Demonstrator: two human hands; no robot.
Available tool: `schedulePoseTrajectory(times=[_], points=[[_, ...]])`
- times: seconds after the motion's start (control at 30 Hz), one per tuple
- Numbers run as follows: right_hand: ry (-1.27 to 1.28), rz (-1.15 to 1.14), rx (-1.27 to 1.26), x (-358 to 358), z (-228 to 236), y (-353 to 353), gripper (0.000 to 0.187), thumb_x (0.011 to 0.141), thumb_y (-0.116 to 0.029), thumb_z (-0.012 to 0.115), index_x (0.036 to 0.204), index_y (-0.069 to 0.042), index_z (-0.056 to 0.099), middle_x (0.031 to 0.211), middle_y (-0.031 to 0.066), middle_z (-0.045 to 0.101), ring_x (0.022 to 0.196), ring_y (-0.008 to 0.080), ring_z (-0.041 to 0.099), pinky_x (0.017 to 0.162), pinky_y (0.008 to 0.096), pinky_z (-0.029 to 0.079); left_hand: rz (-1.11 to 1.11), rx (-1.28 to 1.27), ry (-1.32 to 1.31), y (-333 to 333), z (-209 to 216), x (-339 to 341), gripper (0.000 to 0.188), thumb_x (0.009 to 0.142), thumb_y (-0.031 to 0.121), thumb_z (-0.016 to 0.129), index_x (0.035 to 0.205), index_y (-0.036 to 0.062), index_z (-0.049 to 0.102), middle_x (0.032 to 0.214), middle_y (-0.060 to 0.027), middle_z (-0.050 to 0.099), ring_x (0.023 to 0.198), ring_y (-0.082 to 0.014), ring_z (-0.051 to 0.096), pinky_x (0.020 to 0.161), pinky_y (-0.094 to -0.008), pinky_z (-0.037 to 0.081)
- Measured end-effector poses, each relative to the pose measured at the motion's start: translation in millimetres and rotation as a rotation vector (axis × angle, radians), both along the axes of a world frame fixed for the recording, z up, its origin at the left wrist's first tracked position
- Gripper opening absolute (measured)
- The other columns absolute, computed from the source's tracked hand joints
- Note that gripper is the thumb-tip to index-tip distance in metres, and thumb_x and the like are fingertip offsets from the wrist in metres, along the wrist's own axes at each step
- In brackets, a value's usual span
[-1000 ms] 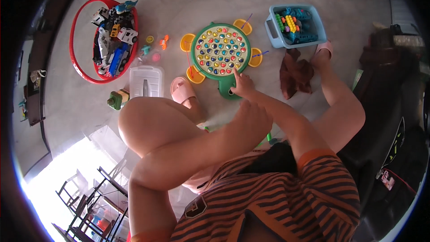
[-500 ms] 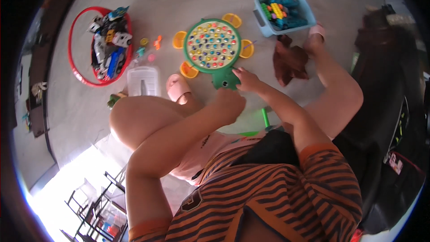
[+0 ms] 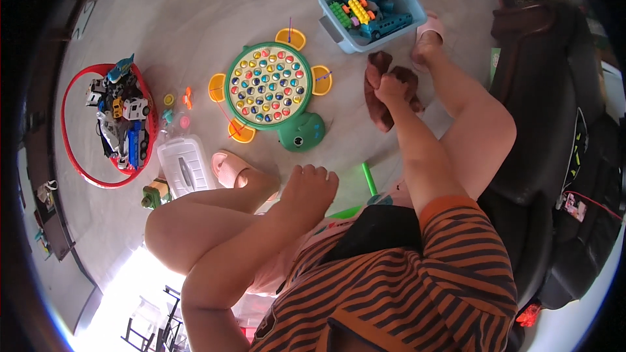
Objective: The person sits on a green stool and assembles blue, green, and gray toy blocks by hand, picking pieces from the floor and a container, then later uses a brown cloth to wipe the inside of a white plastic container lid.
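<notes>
My right hand (image 3: pixel 391 89) is closed on a brown cloth (image 3: pixel 380 105) that lies crumpled on the floor. In front of my lap is my left hand (image 3: pixel 311 189), its fingers curled under; whatever is inside them, if anything, is hidden. Beyond it lies a green turtle-shaped fishing game (image 3: pixel 301 133), its round board (image 3: pixel 268 87) filled with several small coloured pieces. Orange trays (image 3: pixel 323 81) stick out around the board like flippers, and thin rods rest at some of them. Neither hand touches the game.
A blue bin (image 3: pixel 339 38) of toys stands at the far right. To the left, a red hoop (image 3: pixel 65 127) surrounds toy vehicles (image 3: pixel 137 109), near a clear plastic box (image 3: pixel 186 164) and small loose toys (image 3: pixel 188 98). A black sofa (image 3: pixel 531 117) runs along the right.
My right hand has left the turtle's head and taken hold of the brown cloth. My left hand has drawn back from the turtle toward my lap. The view has shifted and turned.
</notes>
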State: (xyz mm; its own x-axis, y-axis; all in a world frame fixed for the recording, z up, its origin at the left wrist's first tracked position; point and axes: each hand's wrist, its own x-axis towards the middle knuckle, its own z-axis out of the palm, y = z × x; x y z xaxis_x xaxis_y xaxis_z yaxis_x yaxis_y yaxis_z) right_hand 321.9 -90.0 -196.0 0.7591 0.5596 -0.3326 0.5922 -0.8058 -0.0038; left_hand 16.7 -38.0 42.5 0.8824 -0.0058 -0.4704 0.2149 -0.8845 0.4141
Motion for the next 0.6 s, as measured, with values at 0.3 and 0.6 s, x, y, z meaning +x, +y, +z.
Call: schedulePoseTrajectory(times=[0.3, 0.6], points=[[0.368, 0.431, -0.339, -44.1, 40.4, 27.7, 0.032, 0.062, -0.023, 0.063, 0.089, -0.008, 0.067, 0.096, 0.0149, 0.063, 0.093, 0.0288, 0.06, 0.079, 0.0381, 0.049, 0.077, -0.018, 0.06, 16.6, -6.2, -9.1, 0.036, 0.076, 0.027, 0.063, 0.101, 0.0042, 0.051, 0.091, -0.0126, 0.056, 0.088, -0.0288, 0.055, 0.078, -0.0405, 0.043], [0.364, 1.245, -0.303, -114.2, 214.2, -2.7, 0.027, 0.057, -0.024, 0.066, 0.073, -0.003, 0.065, 0.079, 0.0137, 0.063, 0.082, 0.029, 0.061, 0.07, 0.0434, 0.047, 0.373, -0.045, -0.308, 15.1, -20.6, -26.1, 0.053, 0.068, 0.024, 0.071, 0.113, 0.004, 0.049, 0.114, -0.0188, 0.048, 0.097, -0.0358, 0.053, 0.079, -0.0439, 0.044]])
